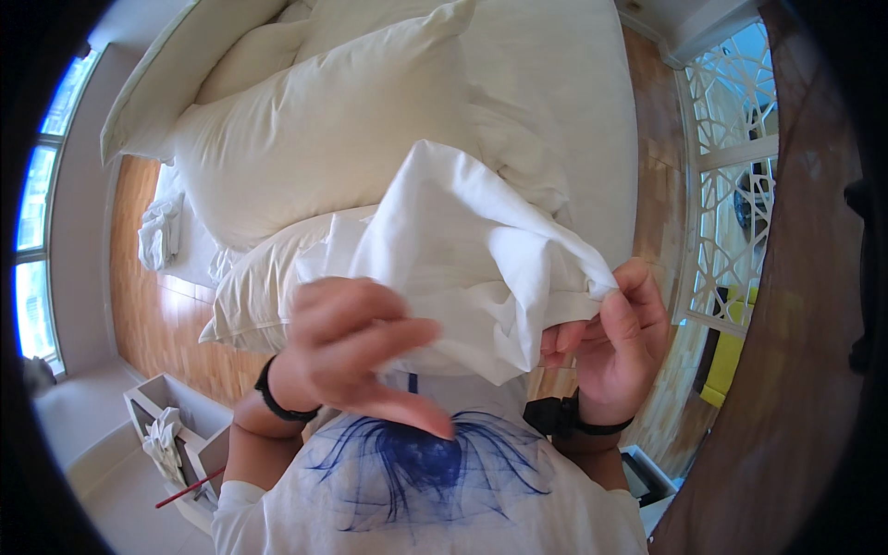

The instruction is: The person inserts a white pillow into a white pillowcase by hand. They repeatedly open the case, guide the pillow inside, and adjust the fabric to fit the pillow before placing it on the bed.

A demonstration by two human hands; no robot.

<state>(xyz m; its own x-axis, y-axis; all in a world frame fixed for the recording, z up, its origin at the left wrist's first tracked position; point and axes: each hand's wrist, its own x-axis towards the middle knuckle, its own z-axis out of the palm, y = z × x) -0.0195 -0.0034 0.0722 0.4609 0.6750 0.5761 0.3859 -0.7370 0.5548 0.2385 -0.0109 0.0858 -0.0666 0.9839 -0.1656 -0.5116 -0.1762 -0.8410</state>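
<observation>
Right hand (627,342) pinches white cloth (439,222), partly hiding pillows (296,148) on the bed (578,102); left hand (351,342) blurred, released

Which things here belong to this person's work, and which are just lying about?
Part of the work:
loose white cloth, pinched by the right hand
blurred left hand near it
probably the plump cream pillow behind it

Apparently lying about:
crumpled white bundle, left
thin red stick, lower left
blocky yellow item, right

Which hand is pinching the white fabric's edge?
The right hand, closed on the white fabric at its right end; the left hand, blurred, is open.
</observation>
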